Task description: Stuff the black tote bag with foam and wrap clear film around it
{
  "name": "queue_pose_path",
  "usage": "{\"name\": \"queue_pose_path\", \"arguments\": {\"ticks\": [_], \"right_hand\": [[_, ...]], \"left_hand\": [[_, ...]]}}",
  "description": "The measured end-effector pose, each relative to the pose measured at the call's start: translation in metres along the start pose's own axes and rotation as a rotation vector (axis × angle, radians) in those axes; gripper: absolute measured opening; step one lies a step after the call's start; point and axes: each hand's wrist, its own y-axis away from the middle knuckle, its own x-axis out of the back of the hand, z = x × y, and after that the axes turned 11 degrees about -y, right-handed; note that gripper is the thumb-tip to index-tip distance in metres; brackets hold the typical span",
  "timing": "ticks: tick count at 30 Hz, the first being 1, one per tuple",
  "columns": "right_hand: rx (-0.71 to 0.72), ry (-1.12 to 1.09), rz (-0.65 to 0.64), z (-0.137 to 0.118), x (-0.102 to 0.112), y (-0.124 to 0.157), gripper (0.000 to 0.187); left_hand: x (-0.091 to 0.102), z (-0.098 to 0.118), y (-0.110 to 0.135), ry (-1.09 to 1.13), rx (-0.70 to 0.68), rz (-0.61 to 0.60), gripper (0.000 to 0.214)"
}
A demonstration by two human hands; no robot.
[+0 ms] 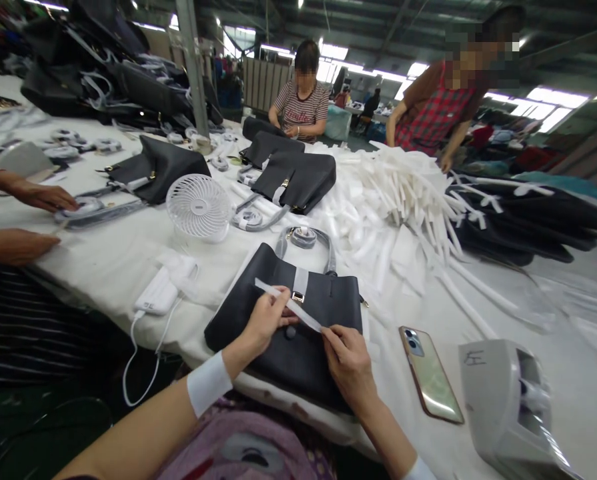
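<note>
A black handbag (pixel 278 357) lies flat in front of me, its wrapped handle (pixel 331 250) pointing away. Stretched slantwise over the bag is a white strip (pixel 303 316). My left hand (pixel 265 320) pinches it near the gold buckle (pixel 298 297), leaving its far end free. At the strip's lower right end, my right hand (pixel 347 360) grips it between thumb and fingers. Another pale strip (pixel 301 279) runs through the buckle. Inside the handle loop rests a coiled, wrapped strap (pixel 303 237).
A phone (pixel 431 373) and a grey tape dispenser (pixel 503 400) stand right of the bag. Left are a white fan (pixel 198 207) and a power bank (pixel 158 290) with a cable. White padding (pixel 403 193) is heaped behind. Co-workers' hands (pixel 43 197) handle a wrapped strap at left; two people stand across the table.
</note>
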Motion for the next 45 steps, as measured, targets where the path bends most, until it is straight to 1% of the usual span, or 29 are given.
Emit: {"name": "queue_pose_path", "arguments": {"ticks": [2, 4, 6, 7, 8, 11, 12, 14, 16, 19, 24, 28, 31, 33, 34, 35, 36, 38, 40, 42, 45], "right_hand": [[0.046, 0.054, -0.036, 0.000, -0.002, 0.001, 0.026], [0.095, 0.076, -0.081, -0.002, -0.005, 0.000, 0.029], [0.130, 0.064, -0.112, -0.004, -0.009, -0.002, 0.030], [0.141, 0.050, -0.121, -0.005, -0.012, -0.004, 0.030], [0.148, 0.036, -0.124, -0.006, -0.014, -0.005, 0.031], [0.151, 0.010, -0.121, -0.006, -0.021, -0.006, 0.031], [0.150, 0.005, -0.123, -0.005, -0.022, -0.005, 0.031], [0.151, -0.008, -0.132, -0.004, -0.024, -0.004, 0.030], [0.149, -0.027, -0.147, -0.005, -0.024, -0.003, 0.028], [0.109, -0.084, -0.141, -0.007, -0.022, -0.006, 0.024], [-0.014, -0.203, -0.016, -0.009, -0.020, -0.015, 0.024], [-0.066, -0.221, -0.005, -0.010, -0.019, -0.020, 0.021], [-0.129, -0.229, 0.006, -0.015, -0.019, -0.034, 0.017], [-0.178, -0.244, -0.006, -0.022, -0.024, -0.054, 0.021], [-0.202, -0.264, -0.035, -0.025, -0.029, -0.065, 0.024], [-0.231, -0.295, -0.099, -0.029, -0.034, -0.077, 0.028], [-0.265, -0.339, -0.199, -0.032, -0.040, -0.088, 0.031], [-0.351, -0.435, -0.445, -0.036, -0.051, -0.108, 0.036], [-0.461, -0.534, -0.656, -0.038, -0.059, -0.121, 0.037], [-0.588, -0.654, -0.757, -0.037, -0.061, -0.128, 0.038], [-0.746, -0.821, -0.821, -0.032, -0.061, -0.134, 0.042]], "left_hand": [[0.024, 0.013, -0.002, -0.164, -0.027, 0.059, 0.046], [0.044, 0.024, -0.004, -0.366, -0.086, 0.059, 0.040], [0.058, 0.030, -0.002, -0.488, -0.123, 0.039, 0.030], [0.063, 0.032, 0.000, -0.570, -0.171, 0.055, 0.024], [0.066, 0.033, 0.003, -0.693, -0.249, 0.093, 0.019], [0.073, 0.027, 0.011, -1.239, -0.576, 0.256, 0.016], [0.075, 0.023, 0.012, -1.381, -0.649, 0.308, 0.015], [0.080, 0.015, 0.013, -1.498, -0.690, 0.371, 0.012], [0.085, 0.009, 0.010, -1.485, -0.699, 0.383, 0.010], [0.094, 0.005, 0.004, -1.415, -0.721, 0.291, 0.011], [0.105, 0.010, -0.002, -1.322, -0.691, 0.158, 0.012], [0.110, 0.014, -0.002, -1.262, -0.667, 0.110, 0.012], [0.111, 0.015, -0.001, -1.265, -0.681, 0.070, 0.011], [0.110, 0.014, 0.000, -1.277, -0.689, 0.057, 0.010], [0.110, 0.013, 0.001, -1.284, -0.695, 0.062, 0.009], [0.110, 0.012, 0.002, -1.288, -0.701, 0.073, 0.009], [0.109, 0.011, 0.002, -1.290, -0.708, 0.087, 0.008], [0.109, 0.008, 0.003, -1.289, -0.718, 0.114, 0.007], [0.108, 0.007, 0.004, -1.285, -0.727, 0.136, 0.007], [0.108, 0.007, 0.004, -1.282, -0.734, 0.142, 0.008], [0.109, 0.011, 0.006, -1.264, -0.729, 0.130, 0.009]]}}
